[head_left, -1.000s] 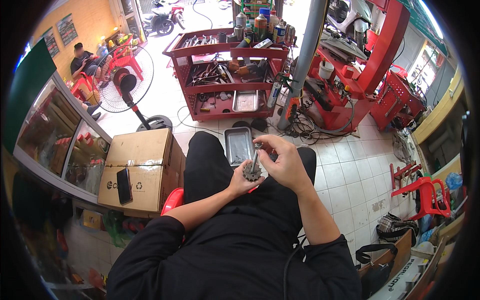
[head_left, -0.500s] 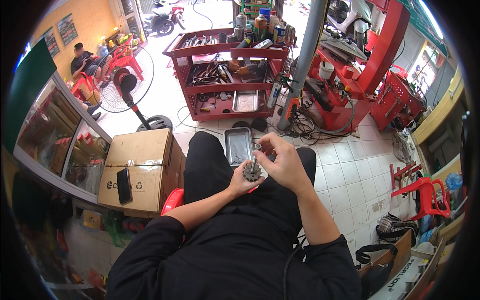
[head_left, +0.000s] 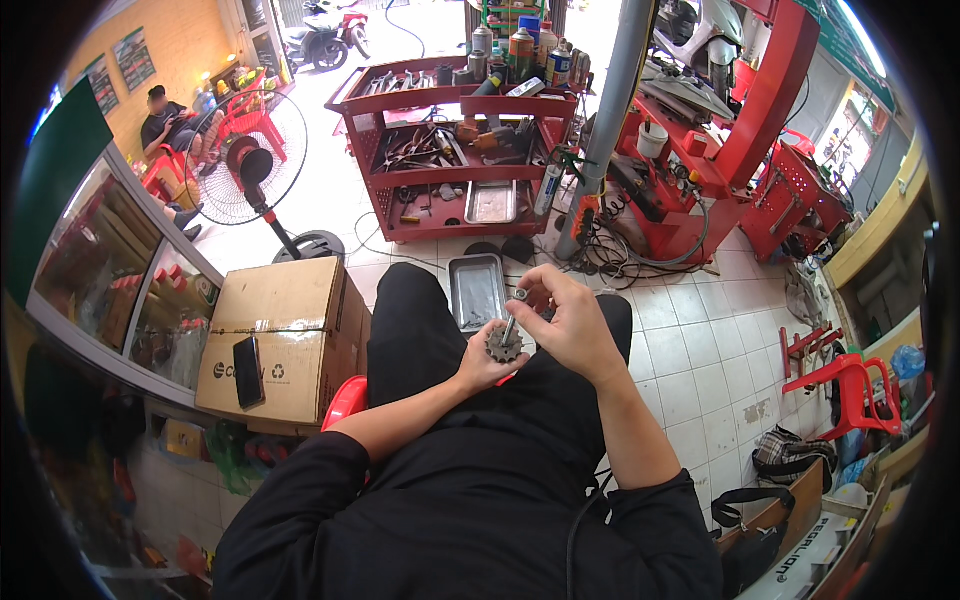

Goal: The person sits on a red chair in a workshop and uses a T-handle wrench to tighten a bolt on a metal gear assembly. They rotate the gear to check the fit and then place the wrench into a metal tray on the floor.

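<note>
Dull-grey metal gear (head_left: 499, 349), round, blunt-toothed, clasped in person's left hand (head_left: 481, 366); slim, smoother metal rod (head_left: 509, 328), knob-topped, pinched by right hand (head_left: 572, 322).

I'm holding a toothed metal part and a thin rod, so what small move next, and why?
Perhaps twist the rod gently with your right hand while your left hand steadies the toothed part: the rod's lower end appears to meet the part's middle, and your right hand holds the rod near its top.
</note>
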Demonstrator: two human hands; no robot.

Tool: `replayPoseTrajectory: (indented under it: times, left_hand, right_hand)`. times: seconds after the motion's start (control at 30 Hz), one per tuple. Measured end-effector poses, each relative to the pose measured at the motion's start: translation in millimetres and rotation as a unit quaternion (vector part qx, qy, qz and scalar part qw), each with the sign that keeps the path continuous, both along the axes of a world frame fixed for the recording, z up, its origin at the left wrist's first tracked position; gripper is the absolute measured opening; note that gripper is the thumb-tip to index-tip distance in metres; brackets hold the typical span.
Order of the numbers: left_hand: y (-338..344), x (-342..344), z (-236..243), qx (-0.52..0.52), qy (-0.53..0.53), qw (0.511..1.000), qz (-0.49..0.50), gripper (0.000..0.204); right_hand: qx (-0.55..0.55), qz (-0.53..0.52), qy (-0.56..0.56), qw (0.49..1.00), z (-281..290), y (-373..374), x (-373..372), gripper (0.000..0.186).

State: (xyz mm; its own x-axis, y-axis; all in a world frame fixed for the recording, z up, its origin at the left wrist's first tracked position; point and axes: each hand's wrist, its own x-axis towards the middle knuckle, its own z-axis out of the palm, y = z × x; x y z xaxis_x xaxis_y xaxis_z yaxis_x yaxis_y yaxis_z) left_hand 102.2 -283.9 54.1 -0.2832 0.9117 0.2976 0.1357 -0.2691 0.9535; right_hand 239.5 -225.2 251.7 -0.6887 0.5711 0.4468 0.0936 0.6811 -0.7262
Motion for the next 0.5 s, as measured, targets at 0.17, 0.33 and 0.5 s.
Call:
replayPoseTrajectory:
  times: [0.17,0.33,0.5]
  left_hand:
    - [-0.9,-0.5,1.4,0.011,-0.011,1.0,-0.004,0.04]
    - [-0.7,0.2,1.3,0.001,-0.005,1.0,-0.002,0.04]
    - [-0.4,0.2,0.9,0.012,-0.005,1.0,0.0,0.04]
  right_hand:
    - [0.006,0.03,0.047,0.998,-2.3,-0.1,-2.3,0.023]
    - [0.002,0.009,0.002,1.0,0.2,1.6,-0.4,0.023]
    - [0.007,0.007,0.005,1.0,-2.1,2.0,-1.8,0.024]
